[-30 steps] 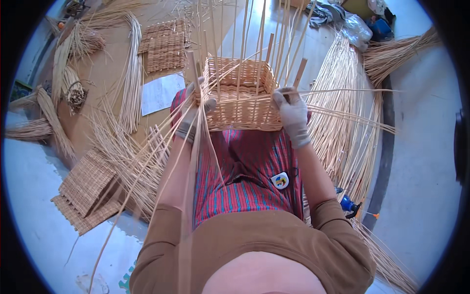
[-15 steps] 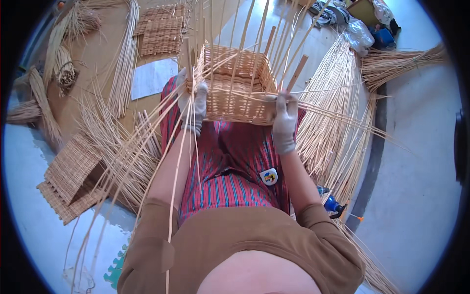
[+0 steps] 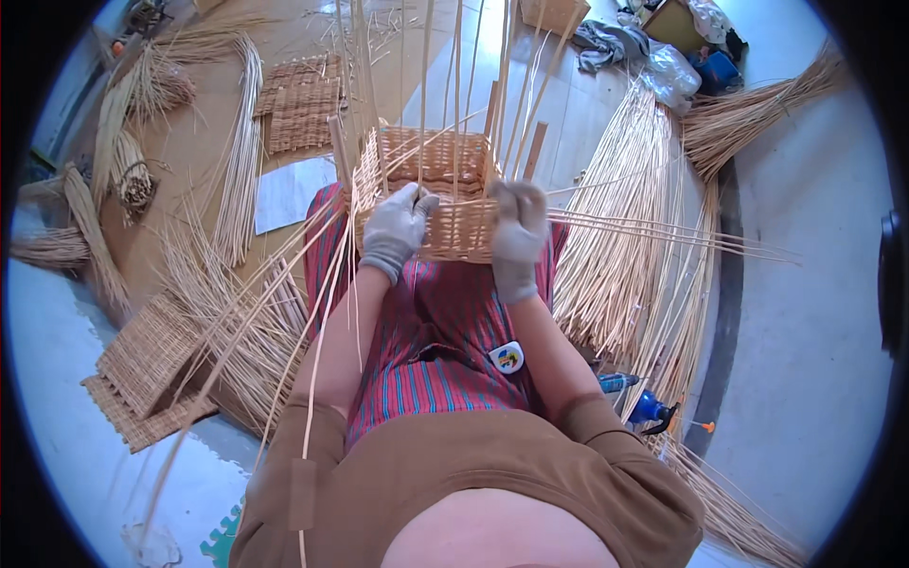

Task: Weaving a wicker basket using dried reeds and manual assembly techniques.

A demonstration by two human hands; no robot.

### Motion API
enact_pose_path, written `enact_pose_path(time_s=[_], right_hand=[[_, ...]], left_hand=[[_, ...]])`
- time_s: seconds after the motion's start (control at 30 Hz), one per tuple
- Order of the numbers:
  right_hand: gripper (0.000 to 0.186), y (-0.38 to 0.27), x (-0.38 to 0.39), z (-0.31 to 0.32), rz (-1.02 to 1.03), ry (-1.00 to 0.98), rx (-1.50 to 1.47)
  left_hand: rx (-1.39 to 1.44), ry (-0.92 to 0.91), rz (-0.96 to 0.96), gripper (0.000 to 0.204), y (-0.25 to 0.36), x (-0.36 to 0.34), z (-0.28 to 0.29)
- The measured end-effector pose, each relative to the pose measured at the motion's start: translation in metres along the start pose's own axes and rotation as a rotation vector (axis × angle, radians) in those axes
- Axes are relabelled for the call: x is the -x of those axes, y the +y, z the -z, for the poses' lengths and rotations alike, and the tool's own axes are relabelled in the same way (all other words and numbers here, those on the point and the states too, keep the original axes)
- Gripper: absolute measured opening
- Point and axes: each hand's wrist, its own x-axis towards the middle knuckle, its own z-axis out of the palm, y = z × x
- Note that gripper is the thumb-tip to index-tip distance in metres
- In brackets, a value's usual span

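Observation:
A square woven wicker basket (image 3: 464, 234) rests over my lap, with tall upright stakes and flat wooden slats standing at its corners. My left hand (image 3: 398, 229), in a pale glove, is closed over the rim of the near wall, thumb and fingers pinching it. At the near right corner is my right hand (image 3: 519, 237), gloved too, its blurred fingers curled in. What those fingers hold is hidden. Loose weaving strands (image 3: 663, 232) run out to the right past that hand, and others trail from the left corner down over my left arm.
Long bundles of wicker rods (image 3: 620, 227) lie on the floor at right, with more at left. Woven panels (image 3: 151, 355) lie at left, others (image 3: 301, 99) at the back left beside a white sheet (image 3: 294, 196). A blue bottle (image 3: 649, 409) is near my right elbow.
The basket has come lower and slightly left. My left hand has shifted from the left corner to the near rim. My right hand has moved left with the basket and its fingers are smeared.

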Motion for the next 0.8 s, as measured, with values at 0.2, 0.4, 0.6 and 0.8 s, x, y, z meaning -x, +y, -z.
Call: enact_pose_path(time_s=[0.2,0.4,0.6,0.8], right_hand=[[0.062,-0.046,-0.079,-0.092,0.322,-0.387,0.391],[0.024,-0.013,-0.012,0.048,-0.082,-0.138,0.181],[0.015,-0.041,-0.03,0.052,-0.076,0.009,0.091],[0.042,-0.059,-0.123,-0.007,0.165,-0.265,0.543]], left_hand=[[-0.057,0.137,0.125,0.045,0.006,-0.002,-0.013],[-0.004,0.269,0.025,0.026,0.018,0.015,-0.005],[-0.371,0.053,-0.414,0.074,0.056,0.033,-0.047],[-0.517,0.093,-0.338,0.075,0.063,0.026,-0.061]])
